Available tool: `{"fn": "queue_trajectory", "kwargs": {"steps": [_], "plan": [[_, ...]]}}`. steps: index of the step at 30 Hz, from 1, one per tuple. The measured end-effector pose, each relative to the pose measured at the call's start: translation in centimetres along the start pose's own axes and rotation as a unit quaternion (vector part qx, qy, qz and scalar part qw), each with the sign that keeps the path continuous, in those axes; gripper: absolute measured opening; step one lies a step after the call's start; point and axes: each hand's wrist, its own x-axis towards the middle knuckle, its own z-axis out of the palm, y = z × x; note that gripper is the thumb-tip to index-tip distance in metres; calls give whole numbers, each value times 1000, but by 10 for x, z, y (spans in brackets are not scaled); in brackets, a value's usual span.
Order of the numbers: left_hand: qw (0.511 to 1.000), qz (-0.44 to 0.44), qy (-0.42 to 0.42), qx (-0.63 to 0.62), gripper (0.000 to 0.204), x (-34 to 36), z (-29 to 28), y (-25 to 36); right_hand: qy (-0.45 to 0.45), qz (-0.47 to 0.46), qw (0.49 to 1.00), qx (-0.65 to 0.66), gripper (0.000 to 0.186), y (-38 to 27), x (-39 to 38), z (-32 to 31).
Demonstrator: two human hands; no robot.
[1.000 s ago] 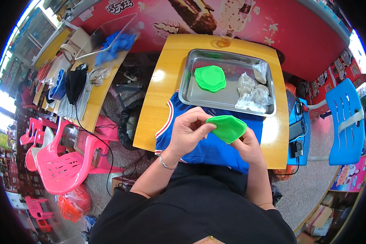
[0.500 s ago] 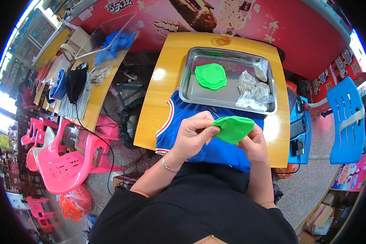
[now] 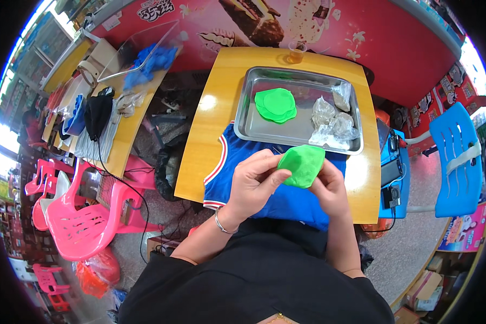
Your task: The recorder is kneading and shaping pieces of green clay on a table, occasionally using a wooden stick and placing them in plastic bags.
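Observation:
A rounded green felt-like piece [image 3: 303, 167] is held up over the blue garment, in front of the tray. Thumb and fingers of my left hand [image 3: 255, 181] pinch its left edge. On the other side my right hand [image 3: 331, 189] grips the right edge, its fingers partly behind the piece. Under both hands lies a blue sleeveless shirt [image 3: 243, 151] with red and white trim. The metal tray [image 3: 243, 121] beyond holds a stack of green round pieces [image 3: 276, 106] and several clear bags of pale contents [image 3: 343, 125].
The yellow wooden table [image 3: 200, 146] carries a plastic cup [image 3: 297, 52] at its far edge. Left are a pink chair [image 3: 83, 227] and a cluttered side table [image 3: 124, 140]. At right stand a blue chair [image 3: 459, 162] and a blue seat holding electronic devices [image 3: 392, 170].
The green piece has shifted left and turned to show a more upright, rounder face. My right hand has moved left with it, while the left keeps its pinch.

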Motion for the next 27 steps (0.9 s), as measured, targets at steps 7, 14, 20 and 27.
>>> {"fn": "queue_trajectory", "kwargs": {"steps": [7,14,20,27], "plan": [[997,46,-30,51,20,-4,-4,-9,1,-29,995,-95,21,2,-2,6],[994,-59,33,-85,14,-2,6,-3,16,-76,973,-217,11,7,0,-2],[998,64,16,15,17,-1,2,-14,55,-78,990,-101,5,5,-1,8],[992,-1,22,-128,16,-4,4,-19,37,-50,998,-5,5,7,-1,-7]]}}
